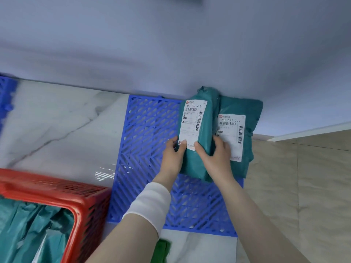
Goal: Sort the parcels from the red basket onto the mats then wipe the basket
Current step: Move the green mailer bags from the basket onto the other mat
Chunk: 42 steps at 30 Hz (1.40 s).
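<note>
Far left edge: corner of a second blue mat (pixel 5 95). Lower left: red basket (pixel 83 205) on the marble surface (pixel 57 120), teal parcels (pixel 28 224) inside it. Centre: blue lattice mat (pixel 144 139) flat on the marble, far edge at the wall (pixel 171 44). Left hand (pixel 173 154) grips the near left edge of a teal parcel (pixel 206 118), thumb on the label (pixel 191 122). Right hand (pixel 214 154) wraps its near right edge. Parcel is over the mat's far right part, long axis running away from the person toward the wall, label up, its heading at the far end. Resting or just lifted: cannot tell. Its right flank touches a second teal parcel (pixel 245 109), aligned the same way.
</note>
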Tool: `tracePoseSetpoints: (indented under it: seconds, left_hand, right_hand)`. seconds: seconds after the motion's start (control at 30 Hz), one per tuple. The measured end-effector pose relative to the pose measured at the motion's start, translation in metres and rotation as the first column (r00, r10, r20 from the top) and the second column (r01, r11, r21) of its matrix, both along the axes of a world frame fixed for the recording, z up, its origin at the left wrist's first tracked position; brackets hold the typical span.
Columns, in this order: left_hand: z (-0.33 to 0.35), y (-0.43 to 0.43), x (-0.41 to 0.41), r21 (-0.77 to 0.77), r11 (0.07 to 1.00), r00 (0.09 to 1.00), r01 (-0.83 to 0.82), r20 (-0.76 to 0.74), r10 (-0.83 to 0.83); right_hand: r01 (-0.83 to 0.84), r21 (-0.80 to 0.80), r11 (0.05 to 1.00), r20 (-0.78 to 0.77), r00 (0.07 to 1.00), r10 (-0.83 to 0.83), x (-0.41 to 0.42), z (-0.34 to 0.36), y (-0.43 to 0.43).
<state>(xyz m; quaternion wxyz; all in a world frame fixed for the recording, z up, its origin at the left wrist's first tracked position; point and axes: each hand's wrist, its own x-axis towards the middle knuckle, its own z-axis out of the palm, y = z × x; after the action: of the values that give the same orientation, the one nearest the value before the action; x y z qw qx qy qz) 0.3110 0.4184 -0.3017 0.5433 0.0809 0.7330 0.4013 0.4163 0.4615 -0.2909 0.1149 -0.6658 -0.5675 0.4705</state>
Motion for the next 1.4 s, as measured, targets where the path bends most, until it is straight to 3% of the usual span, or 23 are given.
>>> tracePoseSetpoints:
  seconds: [0.23,0.53,0.77,0.9,1.03,1.3,1.4]
  left_hand:
    - [-0.037,-0.006,0.003,-0.07,0.996,0.993,0.062,-0.097,-0.068]
    - [0.027,-0.006,-0.002,-0.088,0.991,0.985,0.102,-0.13,-0.113]
    - [0.088,-0.043,-0.002,-0.041,0.982,0.952,0.185,-0.239,-0.189]
    - [0.136,-0.086,-0.006,-0.03,0.953,0.843,0.302,-0.457,-0.282]
    - [0.18,-0.139,-0.022,-0.071,0.881,0.628,0.469,-0.675,-0.388]
    - [0.231,-0.256,-0.097,-0.084,0.846,0.467,0.527,-0.803,-0.371]
    - [0.238,-0.296,-0.128,-0.115,0.83,0.458,0.545,-0.789,-0.41]
  right_hand:
    - [-0.023,-0.034,0.999,-0.052,0.998,0.021,0.001,-0.006,0.0]
    - [0.007,-0.075,0.997,-0.041,0.999,-0.01,0.002,0.017,-0.013]
    - [-0.029,0.074,0.997,0.073,0.997,0.024,0.007,0.08,-0.045]
    - [-0.158,0.196,0.968,0.191,0.974,0.12,0.004,0.124,-0.083]
    - [-0.25,0.28,0.927,0.268,0.948,0.174,-0.012,0.16,-0.134]
    - [-0.285,0.373,0.883,0.307,0.936,0.172,-0.087,0.217,-0.249]
    - [-0.291,0.36,0.886,0.309,0.934,0.181,-0.122,0.223,-0.291]
